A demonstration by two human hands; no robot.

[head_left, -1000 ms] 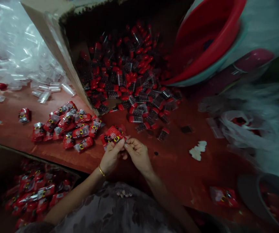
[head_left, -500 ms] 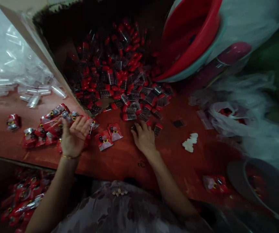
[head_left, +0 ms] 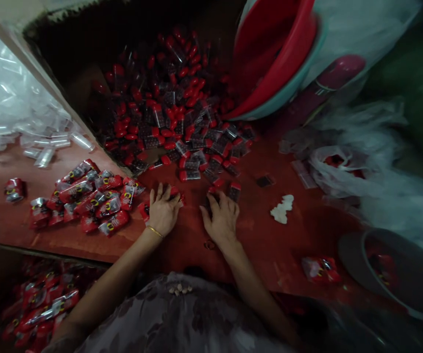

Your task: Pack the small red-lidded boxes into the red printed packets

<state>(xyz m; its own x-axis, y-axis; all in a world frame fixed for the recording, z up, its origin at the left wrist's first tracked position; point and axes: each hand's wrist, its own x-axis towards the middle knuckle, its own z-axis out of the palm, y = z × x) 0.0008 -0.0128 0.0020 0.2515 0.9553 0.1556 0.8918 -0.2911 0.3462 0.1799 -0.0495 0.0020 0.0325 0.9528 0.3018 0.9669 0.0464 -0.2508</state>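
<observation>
My left hand (head_left: 164, 213) is over the flat red printed packets (head_left: 144, 211), fingers apart and palm down, covering most of them. To its right, my right hand (head_left: 222, 218) has its fingers curled round a small clear container with a red cap, largely hidden under the fingertips. Another red-capped container (head_left: 234, 191) lies right beside those fingers. Left of my left hand is a pile of red wrapped packets (head_left: 95, 200), shiny and printed. Beyond both hands, many red-capped clear containers (head_left: 191, 164) spill from an open cardboard box (head_left: 66, 100) onto the red table.
A red basin (head_left: 274, 63) leans in the box mouth beside a pink flask (head_left: 329, 83). Clear tubes (head_left: 45, 147) lie at the left. At right are plastic bags (head_left: 377, 166), a white scrap (head_left: 282, 210) and a grey bucket (head_left: 366, 264). More wrapped packets (head_left: 45, 299) fill a box below the table edge.
My left hand has moved right from the wrapped pile and turned palm down over the flat packets. My right hand stays about where it was. The view has shifted slightly.
</observation>
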